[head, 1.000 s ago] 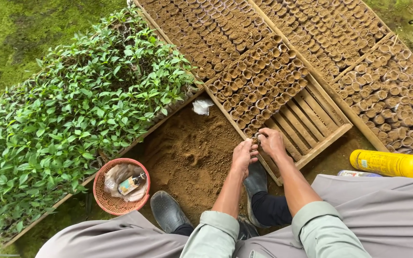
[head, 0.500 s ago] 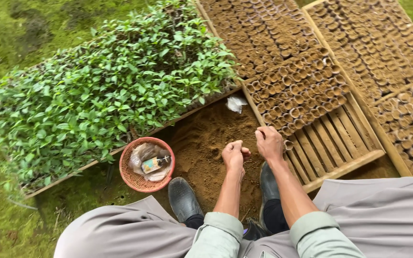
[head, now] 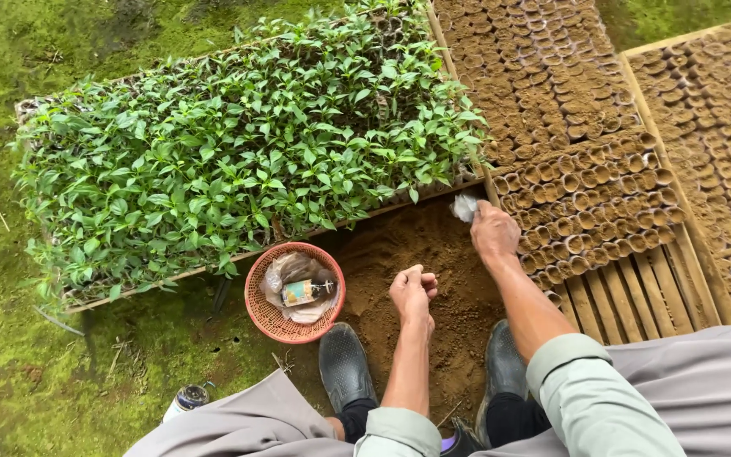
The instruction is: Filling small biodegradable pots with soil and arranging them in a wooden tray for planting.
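My right hand (head: 494, 233) reaches forward to a small white crumpled bag (head: 464, 206) lying on the soil at the corner of the wooden tray (head: 628, 292), and its fingers close on the bag's edge. My left hand (head: 412, 292) hovers over the loose brown soil (head: 433, 254) with its fingers curled together; nothing shows in it. The tray holds several rows of small soil-filled pots (head: 585, 203), and its near slats are bare.
A wide tray of green seedlings (head: 239, 152) lies to the left. A red woven basket (head: 264, 315) with a small bottle (head: 305, 292) sits beside the soil. More pot trays (head: 721, 127) lie to the right. My black boots (head: 344, 364) rest on the soil, with mossy ground (head: 44, 364) around.
My right hand left the pot rows and moved forward to the white bag. My left hand drew back over the soil, fingers curled. The view swung left, so the yellow bottle is gone.
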